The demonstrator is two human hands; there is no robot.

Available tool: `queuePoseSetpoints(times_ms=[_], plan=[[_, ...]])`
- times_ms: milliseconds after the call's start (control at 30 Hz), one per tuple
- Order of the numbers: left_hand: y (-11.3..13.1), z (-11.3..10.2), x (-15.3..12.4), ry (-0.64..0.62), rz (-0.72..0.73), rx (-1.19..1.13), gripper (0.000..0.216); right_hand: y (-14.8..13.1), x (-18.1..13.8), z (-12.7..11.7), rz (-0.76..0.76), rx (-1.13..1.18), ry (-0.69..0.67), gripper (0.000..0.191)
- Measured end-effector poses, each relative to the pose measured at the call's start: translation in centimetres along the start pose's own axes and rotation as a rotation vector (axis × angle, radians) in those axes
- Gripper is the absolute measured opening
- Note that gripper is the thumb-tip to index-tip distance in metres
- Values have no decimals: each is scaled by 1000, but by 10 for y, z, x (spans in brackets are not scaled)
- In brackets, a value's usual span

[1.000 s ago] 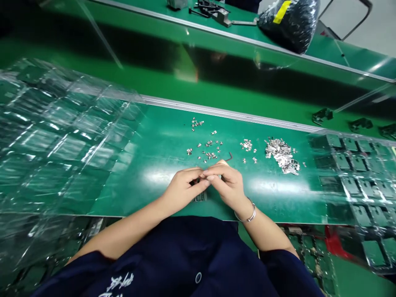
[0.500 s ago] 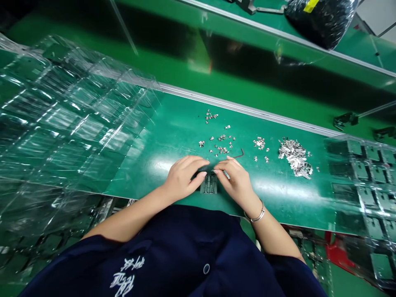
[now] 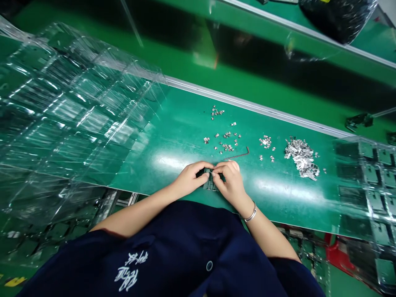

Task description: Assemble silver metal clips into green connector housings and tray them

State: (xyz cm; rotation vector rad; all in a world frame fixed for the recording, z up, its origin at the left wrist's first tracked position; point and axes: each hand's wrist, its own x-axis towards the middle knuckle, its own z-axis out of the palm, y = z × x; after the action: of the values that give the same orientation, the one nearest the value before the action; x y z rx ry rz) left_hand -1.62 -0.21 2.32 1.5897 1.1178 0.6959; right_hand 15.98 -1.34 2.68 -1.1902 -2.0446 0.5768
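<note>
A small dark slotted block [image 3: 210, 186] lies on the green tabletop close to my body. My left hand [image 3: 192, 178] curls around its left side, with the thumb and fingertips closed at its far end. From the other side my right hand [image 3: 229, 178] reaches over the same end, thumb and fingers pinched together. Whatever is between those right fingertips is too small and too covered to make out. The fingertips of both hands nearly meet and hide the block's far part. A thin L-shaped hex key [image 3: 238, 156] lies just beyond my right hand.
Small metal pieces [image 3: 228, 147] lie scattered beyond my hands, with another cluster [image 3: 265, 142] farther right. A larger pile of shiny metal parts [image 3: 301, 159] sits at the right. Clear plastic trays [image 3: 77, 107] cover the left side; more filled trays [image 3: 375, 177] stand at the right edge.
My hands have come closer together over the block's far end, and the right fingers have drawn away from the hex key, which now shows whole. The view has shifted slightly.
</note>
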Motion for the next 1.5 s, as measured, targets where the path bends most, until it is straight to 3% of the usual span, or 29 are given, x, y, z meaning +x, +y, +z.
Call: queuePoseSetpoints(times_ms=[533,667,900,1033,1100,1200,1300,1367,1433,1500], plan=[[-1,3,0,16,-4,4,26,-2,-3,2,15,63,-11,8],[-2,6,2,31,-35,-51,19,0,-4,1,66,128,-24,8],[-1,16,5,72,-101,-140,13,11,-7,6,346,565,-84,11],[-2,17,9,51,-97,-167,13,14,-6,5,338,520,-68,12],[-4,14,7,60,-84,-180,15,17,-9,0,320,511,-48,18],[-8,4,-1,199,12,-157,23,17,-21,-11,225,537,12,41],[-8,-8,-7,323,75,-122,24,10,-34,-14,76,328,-138,64],[-5,-18,-8,340,87,-87,22,13,-30,-15,51,194,-229,66],[-1,-30,-7,335,107,-12,21,34,-9,-26,93,176,-157,62],[3,-45,-7,317,109,97,19,70,30,-54,201,139,30,60]])
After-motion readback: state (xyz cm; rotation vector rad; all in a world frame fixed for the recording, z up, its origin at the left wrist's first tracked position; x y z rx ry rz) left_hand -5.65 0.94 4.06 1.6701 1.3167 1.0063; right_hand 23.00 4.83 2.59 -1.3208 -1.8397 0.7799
